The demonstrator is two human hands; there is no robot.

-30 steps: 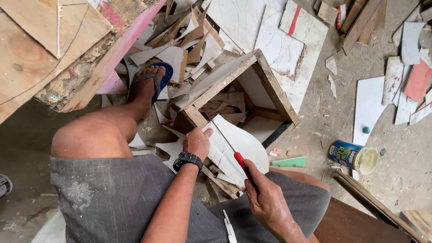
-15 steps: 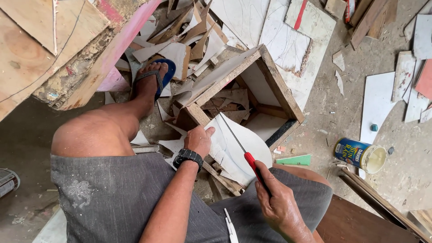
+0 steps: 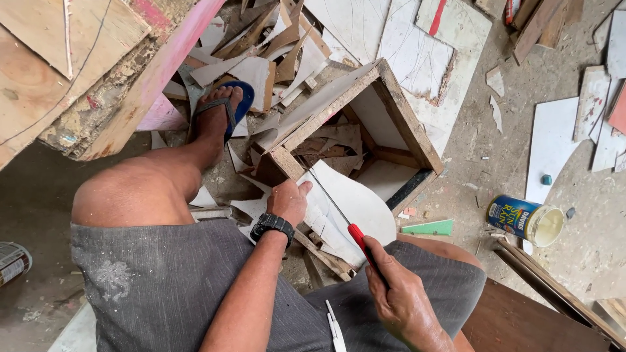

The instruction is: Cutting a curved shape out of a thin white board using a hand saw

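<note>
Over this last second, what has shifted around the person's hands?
Little has. The right hand still grips the red-handled tool, its thin blade lying across the white curved board; the handle sits slightly lower in the view than before. The left hand keeps pressing the board by the wooden frame. The paint can and sandalled foot stayed put.

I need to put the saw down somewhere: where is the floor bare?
Bare concrete lies between the wooden frame and the tin, and left of the knee. Around the foot and under the left hand offcuts crowd the floor.
</note>
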